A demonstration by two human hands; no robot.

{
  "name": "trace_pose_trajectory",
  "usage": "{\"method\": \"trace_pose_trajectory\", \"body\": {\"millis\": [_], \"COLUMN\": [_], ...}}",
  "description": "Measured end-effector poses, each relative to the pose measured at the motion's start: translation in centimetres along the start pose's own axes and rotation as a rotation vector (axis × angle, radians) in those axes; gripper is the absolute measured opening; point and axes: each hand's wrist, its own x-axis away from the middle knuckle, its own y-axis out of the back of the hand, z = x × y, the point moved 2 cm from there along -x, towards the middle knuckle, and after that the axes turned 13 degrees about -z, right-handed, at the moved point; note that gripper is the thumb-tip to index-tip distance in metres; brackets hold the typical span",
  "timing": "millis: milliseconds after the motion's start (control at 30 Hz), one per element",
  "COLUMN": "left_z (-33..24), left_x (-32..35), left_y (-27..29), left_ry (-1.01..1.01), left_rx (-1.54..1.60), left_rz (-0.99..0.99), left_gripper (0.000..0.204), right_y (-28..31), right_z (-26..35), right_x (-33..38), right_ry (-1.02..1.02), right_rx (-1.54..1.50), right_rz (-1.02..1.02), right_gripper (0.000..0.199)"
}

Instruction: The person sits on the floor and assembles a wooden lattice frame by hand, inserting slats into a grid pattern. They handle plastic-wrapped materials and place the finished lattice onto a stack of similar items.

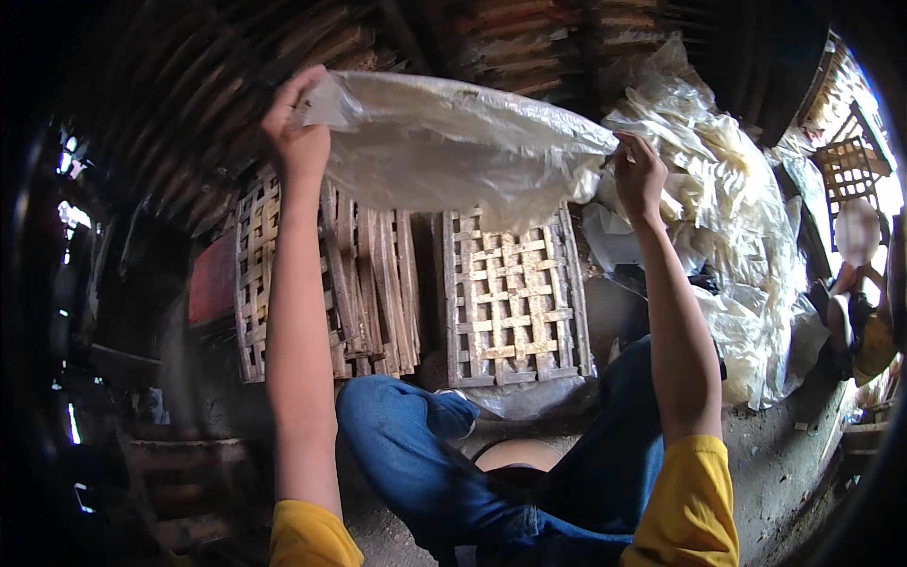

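Observation:
A translucent whitish plastic sheet (425,151) is stretched between my two raised hands, its lower edge hanging loose. My left hand (298,123) pinches its upper left corner, and my right hand (639,170) grips the right corner. Below the sheet, a woven bamboo tray (515,302) with a wooden frame lies in front of my knees; the sheet hides its far end. Under the tray's near edge, more clear plastic (539,399) shows on the floor.
Several framed bamboo trays (378,283) stand on edge at the left, near a red panel (212,281). A large heap of crumpled plastic sheets (727,217) rises at the right. Another person (860,302) is at the far right. Slatted material (529,38) forms the background.

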Motion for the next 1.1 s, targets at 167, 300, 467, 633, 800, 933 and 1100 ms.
{"method": "trace_pose_trajectory", "body": {"millis": [167,300,467,633,800,933,1100], "left_z": [-6.7,-6.1,-4.0,-3.1,-6.2,-3.3,4.6], "left_x": [5.8,16.8,30.4,41.4,48.9,50.2,51.9], "left_y": [2.9,2.7,-0.2,-2.5,-3.0,-2.8,2.5], "left_ry": [-0.355,-0.324,-0.303,-0.059,0.169,0.436,0.829], "left_rx": [-0.129,-0.142,-0.204,-0.334,-0.239,0.199,-0.635], "left_rz": [0.023,0.404,0.848,1.018,1.364,0.958,0.621], "left_gripper": [0.022,0.019,0.031,0.05,0.068,0.062,0.088], "right_y": [-4.2,-5.6,-2.7,-2.6,0.6,4.7,9.0], "right_z": [-1.4,-3.6,-6.9,-3.7,-8.1,-9.7,-12.7], "right_x": [2.4,5.0,8.8,18.5,31.5,33.4,34.3], "right_ry": [-0.102,-0.07,-0.899,-1.13,-0.965,-1.259,-0.782], "right_rx": [-0.035,0.292,0.271,0.168,0.227,0.215,0.639], "right_rz": [0.089,0.198,0.868,1.041,0.885,0.557,0.661], "right_gripper": [0.053,0.069,0.064,0.082,0.054,0.032,0.032]}}
